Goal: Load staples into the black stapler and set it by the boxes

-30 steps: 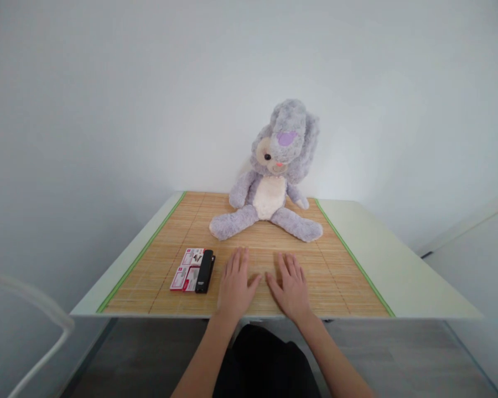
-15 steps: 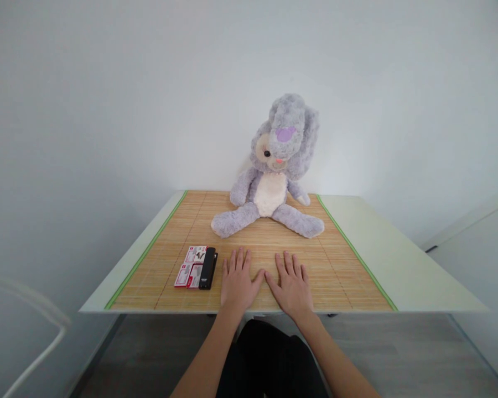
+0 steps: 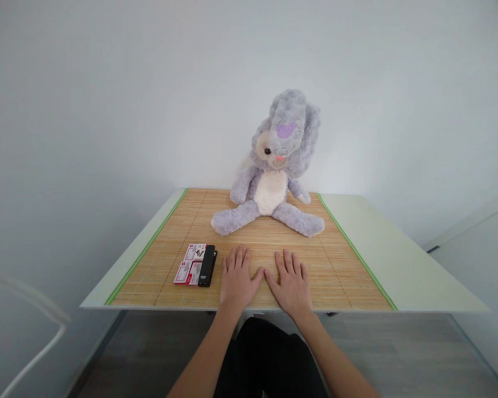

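Palm down on the bamboo mat (image 3: 166,232), my left hand (image 3: 237,279) lies flat with its fingers spread. My right hand (image 3: 291,284) rests flat beside it, fingers apart, and the two thumb tips meet or nearly meet. Neither holds anything. Just left of my left hand is a black stapler (image 3: 207,266). Against its left side lie small red-and-white boxes (image 3: 190,265), with a stapler picture on one of them.
A grey-lilac plush rabbit (image 3: 270,190) sits at the back of the mat, legs spread, one ear over its face. The white table (image 3: 382,243) shows on both sides of the mat. A wall (image 3: 149,83) stands behind, and a white cable (image 3: 37,354) curves at lower left.
Both hands stay flat in the same place. The whole view has shifted very slightly; the stapler, boxes and rabbit have not moved on the mat.
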Motion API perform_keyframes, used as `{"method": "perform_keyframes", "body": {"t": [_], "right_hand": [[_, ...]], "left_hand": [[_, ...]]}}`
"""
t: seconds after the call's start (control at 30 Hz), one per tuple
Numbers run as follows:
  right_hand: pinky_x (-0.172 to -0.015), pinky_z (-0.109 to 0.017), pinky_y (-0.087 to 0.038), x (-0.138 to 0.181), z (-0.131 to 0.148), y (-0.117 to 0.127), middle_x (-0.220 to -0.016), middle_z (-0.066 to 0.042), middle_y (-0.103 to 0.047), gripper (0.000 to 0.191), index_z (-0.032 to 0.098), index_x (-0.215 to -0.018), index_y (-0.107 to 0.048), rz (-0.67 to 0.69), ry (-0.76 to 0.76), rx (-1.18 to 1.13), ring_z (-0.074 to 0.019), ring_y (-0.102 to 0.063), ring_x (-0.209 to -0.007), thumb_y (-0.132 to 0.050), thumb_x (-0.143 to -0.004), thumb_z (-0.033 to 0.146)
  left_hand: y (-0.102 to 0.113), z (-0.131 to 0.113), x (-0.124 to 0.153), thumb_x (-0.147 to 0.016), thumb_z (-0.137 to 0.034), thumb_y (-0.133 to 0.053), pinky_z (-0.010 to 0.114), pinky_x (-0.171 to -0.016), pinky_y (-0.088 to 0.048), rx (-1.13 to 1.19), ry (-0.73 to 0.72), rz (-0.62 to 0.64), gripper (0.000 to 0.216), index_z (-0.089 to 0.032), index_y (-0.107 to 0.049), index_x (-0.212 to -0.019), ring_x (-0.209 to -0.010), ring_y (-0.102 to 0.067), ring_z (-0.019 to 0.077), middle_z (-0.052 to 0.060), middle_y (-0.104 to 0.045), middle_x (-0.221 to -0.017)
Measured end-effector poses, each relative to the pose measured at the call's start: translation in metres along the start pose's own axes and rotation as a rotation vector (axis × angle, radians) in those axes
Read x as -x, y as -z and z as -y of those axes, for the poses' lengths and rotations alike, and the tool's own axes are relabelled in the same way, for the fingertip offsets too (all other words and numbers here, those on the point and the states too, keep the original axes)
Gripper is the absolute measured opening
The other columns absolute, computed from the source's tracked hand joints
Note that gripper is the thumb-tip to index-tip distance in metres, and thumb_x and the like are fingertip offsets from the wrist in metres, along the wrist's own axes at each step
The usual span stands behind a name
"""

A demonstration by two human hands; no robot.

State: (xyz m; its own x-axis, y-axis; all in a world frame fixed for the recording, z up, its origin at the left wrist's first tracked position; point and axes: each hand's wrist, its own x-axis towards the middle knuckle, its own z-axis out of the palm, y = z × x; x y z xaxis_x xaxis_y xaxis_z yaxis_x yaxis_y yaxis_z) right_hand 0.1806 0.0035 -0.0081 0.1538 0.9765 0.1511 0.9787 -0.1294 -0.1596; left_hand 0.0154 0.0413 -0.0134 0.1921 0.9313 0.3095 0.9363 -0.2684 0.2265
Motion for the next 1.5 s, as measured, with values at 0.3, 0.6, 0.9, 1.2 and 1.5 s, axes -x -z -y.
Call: {"method": "perform_keyframes", "body": {"t": [0.3,0.6,0.9,1.2,1.5], "right_hand": [[-0.126,-0.055,-0.007,0.000,-0.001,-0.001,-0.172,-0.005,-0.017,0.073,0.027,-0.164,-0.025,-0.011,0.004,-0.010,-0.0317,-0.010,-0.159,-0.030,-0.102,0.066],[-0.125,-0.055,-0.009,0.000,-0.003,-0.004,-0.172,-0.006,-0.019,0.074,0.027,-0.164,-0.026,-0.023,0.014,-0.006,-0.0318,-0.012,-0.159,-0.029,-0.102,0.067],[-0.125,-0.054,-0.010,-0.001,-0.002,-0.002,-0.172,-0.006,-0.020,0.073,0.027,-0.164,-0.026,-0.021,0.011,0.024,-0.0314,-0.014,-0.159,-0.029,-0.102,0.066],[-0.126,-0.054,-0.007,0.000,-0.002,-0.002,-0.173,-0.005,-0.017,0.073,0.028,-0.164,-0.024,0.003,-0.007,0.017,-0.0310,-0.010,-0.159,-0.031,-0.102,0.066],[-0.125,-0.048,-0.027,0.015,-0.012,0.019,-0.154,-0.008,-0.054,0.055,0.024,-0.147,-0.057,-0.077,0.048,-0.473,-0.0247,-0.040,-0.149,-0.032,-0.105,0.049]], "left_hand": [[-0.003,-0.005,0.002,-0.101,-0.059,-0.038,0.058,-0.127,-0.016,-0.009,0.040,0.005,0.068,-0.025,-0.035,-0.160,-0.157,-0.020,0.0327,0.008,-0.029,-0.169],[-0.004,-0.006,0.002,-0.101,-0.057,-0.040,0.059,-0.127,-0.017,-0.019,0.043,0.014,0.068,-0.025,-0.035,-0.160,-0.157,-0.020,0.0329,0.008,-0.029,-0.169],[-0.005,-0.006,0.003,-0.099,-0.061,-0.039,0.059,-0.127,-0.014,-0.019,0.046,0.011,0.071,-0.026,-0.034,-0.160,-0.157,-0.018,0.0338,0.007,-0.029,-0.169],[-0.003,-0.005,0.002,-0.100,-0.059,-0.040,0.058,-0.127,-0.016,-0.018,0.044,0.016,0.068,-0.025,-0.035,-0.159,-0.157,-0.020,0.0325,0.008,-0.030,-0.169],[0.023,-0.020,0.047,-0.104,-0.037,-0.039,0.059,-0.127,-0.023,0.013,-0.011,0.022,0.056,-0.029,-0.037,-0.159,-0.157,-0.023,0.0291,0.004,-0.032,-0.168]]}}
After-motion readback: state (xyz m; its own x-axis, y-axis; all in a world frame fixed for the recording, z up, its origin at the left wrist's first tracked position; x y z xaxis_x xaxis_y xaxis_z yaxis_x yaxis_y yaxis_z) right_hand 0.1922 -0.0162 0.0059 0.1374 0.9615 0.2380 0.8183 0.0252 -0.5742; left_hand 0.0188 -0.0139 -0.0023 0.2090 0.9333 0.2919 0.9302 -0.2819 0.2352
